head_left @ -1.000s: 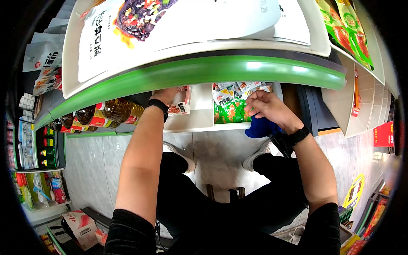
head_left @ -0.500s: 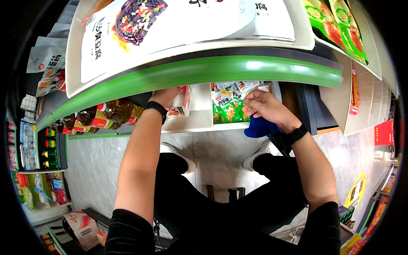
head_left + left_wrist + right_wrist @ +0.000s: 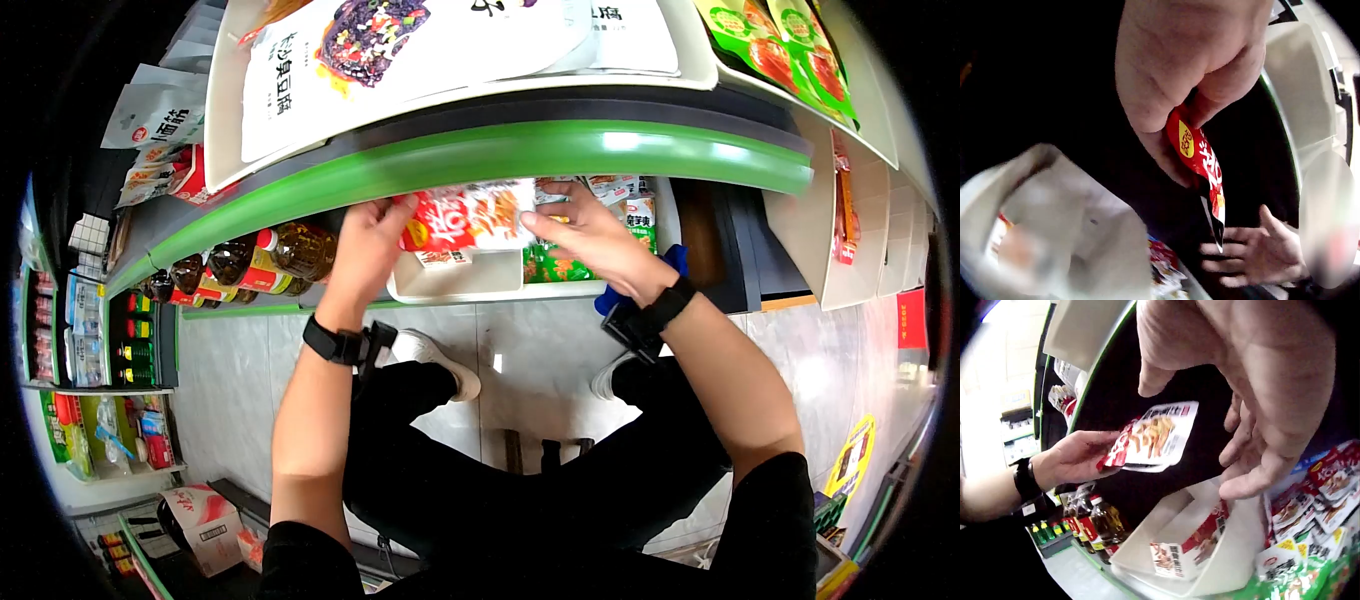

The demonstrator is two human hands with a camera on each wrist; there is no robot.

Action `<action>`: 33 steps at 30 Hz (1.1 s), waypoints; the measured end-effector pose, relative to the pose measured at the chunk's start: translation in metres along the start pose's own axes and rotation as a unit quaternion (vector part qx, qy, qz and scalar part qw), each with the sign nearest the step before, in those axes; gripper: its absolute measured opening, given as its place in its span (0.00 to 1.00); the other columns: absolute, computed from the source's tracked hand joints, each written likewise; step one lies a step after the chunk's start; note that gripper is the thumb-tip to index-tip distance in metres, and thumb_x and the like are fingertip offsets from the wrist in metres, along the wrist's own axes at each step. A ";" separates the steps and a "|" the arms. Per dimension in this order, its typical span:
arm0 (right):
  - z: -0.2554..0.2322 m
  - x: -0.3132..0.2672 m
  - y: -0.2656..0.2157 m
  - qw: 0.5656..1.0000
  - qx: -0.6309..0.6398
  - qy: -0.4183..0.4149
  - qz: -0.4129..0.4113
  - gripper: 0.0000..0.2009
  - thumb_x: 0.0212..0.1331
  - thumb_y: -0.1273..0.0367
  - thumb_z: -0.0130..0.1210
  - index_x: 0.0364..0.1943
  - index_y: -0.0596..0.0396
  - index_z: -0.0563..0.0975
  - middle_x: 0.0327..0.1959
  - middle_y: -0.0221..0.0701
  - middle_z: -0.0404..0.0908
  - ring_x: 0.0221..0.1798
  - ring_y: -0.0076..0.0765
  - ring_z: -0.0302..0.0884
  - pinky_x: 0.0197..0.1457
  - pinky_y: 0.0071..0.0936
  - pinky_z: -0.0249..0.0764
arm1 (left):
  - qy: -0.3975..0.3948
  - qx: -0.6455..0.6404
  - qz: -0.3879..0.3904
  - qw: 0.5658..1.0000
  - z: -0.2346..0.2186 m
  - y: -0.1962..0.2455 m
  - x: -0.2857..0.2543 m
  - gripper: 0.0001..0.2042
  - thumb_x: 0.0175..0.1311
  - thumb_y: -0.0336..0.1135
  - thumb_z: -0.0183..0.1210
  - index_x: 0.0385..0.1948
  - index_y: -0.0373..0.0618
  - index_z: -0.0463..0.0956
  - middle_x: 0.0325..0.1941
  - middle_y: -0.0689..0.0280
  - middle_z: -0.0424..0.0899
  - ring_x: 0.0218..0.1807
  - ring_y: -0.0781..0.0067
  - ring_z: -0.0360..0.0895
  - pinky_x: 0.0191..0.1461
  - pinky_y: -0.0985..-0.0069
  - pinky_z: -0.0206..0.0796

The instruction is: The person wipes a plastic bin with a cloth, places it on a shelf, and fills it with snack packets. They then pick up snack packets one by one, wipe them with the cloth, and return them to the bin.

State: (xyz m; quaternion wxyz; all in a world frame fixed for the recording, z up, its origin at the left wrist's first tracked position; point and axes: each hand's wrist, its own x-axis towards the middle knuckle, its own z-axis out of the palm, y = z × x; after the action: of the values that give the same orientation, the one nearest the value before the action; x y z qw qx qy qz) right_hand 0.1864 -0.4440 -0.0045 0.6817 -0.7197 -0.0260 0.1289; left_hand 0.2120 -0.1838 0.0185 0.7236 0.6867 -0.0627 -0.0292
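A red and white snack packet (image 3: 470, 215) is held up in front of the lower shelf, its printed face upward. My left hand (image 3: 368, 245) pinches its red end between thumb and fingers, as the left wrist view also shows. On the packet's other side is my right hand (image 3: 600, 245), thumb and fingers spread and relaxed. The right wrist view shows a gap between those fingers and the packet (image 3: 1157, 439). Below is a white bin (image 3: 1125, 562) with a red and white display box (image 3: 1179, 553) inside. Beside it lie green snack packets (image 3: 1313, 575) and red ones (image 3: 1338, 478).
A green-edged shelf (image 3: 480, 160) overhangs both hands, with a bin of large white pouches (image 3: 450, 70) on top. Bottles of dark oil (image 3: 300, 250) stand left of the lower bin. Pale bins (image 3: 860, 210) hang at the right. A blue cloth-like thing (image 3: 676, 260) is near my right wrist.
My left hand has come out of the lower bin, bringing the snack packet up and right. My right hand has opened its fingers and now faces the packet. The view has shifted slightly.
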 end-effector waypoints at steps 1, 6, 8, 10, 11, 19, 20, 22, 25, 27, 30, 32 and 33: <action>0.005 -0.007 -0.018 0.993 0.070 -0.051 0.083 0.36 0.57 0.55 0.61 0.60 0.67 0.59 0.55 0.42 0.72 0.50 0.30 0.75 0.46 0.28 0.75 | -0.026 -0.027 -0.033 0.999 0.006 -0.002 -0.006 0.09 0.67 0.27 0.52 0.46 0.35 0.73 0.46 0.61 0.80 0.44 0.77 0.76 0.49 0.78 0.69; 0.019 -0.009 -0.011 0.960 0.270 -0.060 0.046 0.16 0.60 0.70 0.59 0.51 0.61 0.74 0.45 0.34 0.81 0.43 0.27 0.80 0.45 0.24 0.78 | -0.012 -0.176 -0.137 0.975 0.040 0.010 -0.034 0.16 0.66 0.27 0.54 0.53 0.36 0.64 0.49 0.59 0.77 0.49 0.70 0.78 0.51 0.72 0.75; 0.023 -0.007 -0.002 0.969 0.244 -0.022 0.021 0.12 0.59 0.72 0.59 0.46 0.61 0.78 0.41 0.33 0.83 0.39 0.25 0.81 0.42 0.24 0.78 | -0.003 -0.239 -0.213 0.948 0.041 0.010 -0.037 0.17 0.66 0.28 0.54 0.55 0.36 0.63 0.52 0.58 0.76 0.52 0.67 0.78 0.54 0.70 0.75; 0.026 -0.012 0.002 0.988 0.155 0.000 0.006 0.10 0.60 0.71 0.58 0.42 0.62 0.79 0.37 0.33 0.84 0.36 0.23 0.80 0.39 0.23 0.76 | -0.067 -0.259 -0.314 0.911 0.041 -0.002 -0.036 0.20 0.65 0.30 0.56 0.57 0.37 0.63 0.55 0.57 0.75 0.53 0.64 0.78 0.53 0.70 0.76; 0.028 -0.011 0.011 0.997 0.072 0.015 -0.023 0.08 0.59 0.71 0.58 0.39 0.62 0.80 0.33 0.33 0.84 0.33 0.21 0.79 0.37 0.23 0.75 | -0.082 -0.220 -0.304 0.923 0.045 -0.007 -0.040 0.19 0.65 0.30 0.57 0.56 0.37 0.65 0.53 0.58 0.76 0.51 0.66 0.79 0.52 0.71 0.77; 0.028 -0.020 0.028 0.993 -0.057 0.085 -0.054 0.09 0.63 0.68 0.53 0.39 0.60 0.79 0.28 0.34 0.83 0.29 0.26 0.79 0.35 0.26 0.74 | -0.066 0.078 -0.132 0.986 0.057 -0.034 -0.026 0.12 0.67 0.37 0.55 0.42 0.37 0.76 0.34 0.66 0.83 0.31 0.78 0.81 0.30 0.79 0.76; 0.026 -0.023 0.023 0.993 -0.074 0.085 -0.047 0.09 0.64 0.68 0.52 0.39 0.60 0.79 0.28 0.34 0.83 0.29 0.26 0.80 0.35 0.26 0.74 | -0.063 0.071 -0.156 0.983 0.056 -0.033 -0.025 0.13 0.68 0.39 0.54 0.41 0.37 0.77 0.32 0.65 0.83 0.29 0.79 0.80 0.27 0.81 0.74; 0.022 -0.028 0.009 0.999 0.041 0.011 0.002 0.11 0.67 0.66 0.49 0.42 0.59 0.77 0.27 0.32 0.83 0.26 0.27 0.80 0.26 0.24 0.74 | -0.056 0.057 -0.204 0.976 0.051 -0.032 -0.021 0.17 0.70 0.44 0.51 0.39 0.36 0.77 0.29 0.64 0.83 0.24 0.81 0.78 0.20 0.83 0.69; 0.025 -0.036 -0.010 0.980 0.179 -0.037 0.076 0.12 0.69 0.64 0.47 0.45 0.59 0.74 0.27 0.32 0.82 0.20 0.25 0.79 0.16 0.21 0.72 | -0.072 0.045 -0.221 0.972 0.049 -0.028 -0.019 0.21 0.71 0.51 0.46 0.37 0.39 0.76 0.23 0.66 0.81 0.18 0.81 0.76 0.17 0.84 0.65; 0.022 -0.034 -0.003 0.973 0.217 -0.039 0.074 0.12 0.69 0.64 0.47 0.46 0.59 0.74 0.29 0.33 0.82 0.23 0.25 0.80 0.17 0.22 0.74 | -0.100 0.014 -0.228 0.969 0.046 -0.026 -0.018 0.22 0.71 0.52 0.45 0.41 0.39 0.75 0.27 0.65 0.82 0.22 0.79 0.79 0.19 0.82 0.69; 0.012 -0.035 0.001 0.970 0.225 -0.047 0.083 0.13 0.67 0.65 0.50 0.49 0.59 0.74 0.36 0.33 0.82 0.31 0.25 0.81 0.24 0.23 0.78 | -0.088 -0.043 -0.258 0.961 0.056 -0.023 -0.019 0.21 0.72 0.50 0.44 0.47 0.39 0.71 0.35 0.61 0.83 0.28 0.75 0.82 0.24 0.79 0.75; -0.001 -0.036 0.010 0.974 0.182 -0.058 0.124 0.15 0.65 0.65 0.53 0.50 0.60 0.74 0.39 0.32 0.82 0.34 0.24 0.81 0.27 0.22 0.79 | -0.088 -0.078 -0.315 0.942 0.064 -0.026 -0.027 0.20 0.72 0.48 0.44 0.54 0.42 0.67 0.44 0.60 0.82 0.37 0.73 0.83 0.31 0.74 0.79; -0.008 -0.036 0.018 0.978 0.161 -0.051 0.120 0.17 0.62 0.65 0.56 0.52 0.60 0.73 0.41 0.32 0.82 0.36 0.24 0.82 0.31 0.21 0.80 | -0.094 -0.077 -0.337 0.934 0.070 -0.027 -0.035 0.20 0.72 0.48 0.44 0.54 0.43 0.67 0.44 0.61 0.81 0.38 0.73 0.83 0.31 0.73 0.79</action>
State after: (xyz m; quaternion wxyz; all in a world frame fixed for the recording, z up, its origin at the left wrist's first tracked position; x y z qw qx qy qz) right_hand 0.1505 -0.4604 -0.0170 0.7663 -0.5905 0.0467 0.2486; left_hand 0.1695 -0.2501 -0.0066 0.7126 0.6041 0.1070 -0.3403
